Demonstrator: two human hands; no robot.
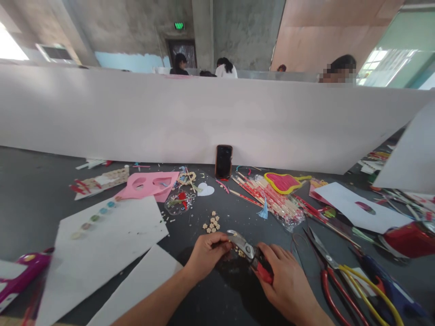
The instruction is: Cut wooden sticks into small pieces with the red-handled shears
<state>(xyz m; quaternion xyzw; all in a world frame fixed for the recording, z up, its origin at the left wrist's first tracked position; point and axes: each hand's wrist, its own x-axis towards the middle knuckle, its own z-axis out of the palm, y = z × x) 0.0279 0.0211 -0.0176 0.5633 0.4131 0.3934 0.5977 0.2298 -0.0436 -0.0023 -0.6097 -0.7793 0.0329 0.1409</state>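
My right hand [283,274] is wrapped round the red and black handles of a pair of pruning shears [245,245], whose metal jaws point left. Close to the jaw tips, the fingers of my left hand [211,250] are pinched together; what they grip is too small and hidden to name. Just beyond that hand lies a small heap of beige flower-shaped pieces [212,222]. A few smaller beige bits [239,251] lie on the dark table under the shears.
Red-and-yellow-handled scissors [328,258] lie at right, near a red can [411,237]. Patterned sticks [268,197] and a phone [224,161] stand ahead, before a white partition [190,117]. White sheets [112,244] and a purple glue gun [25,276] lie left. People sit beyond.
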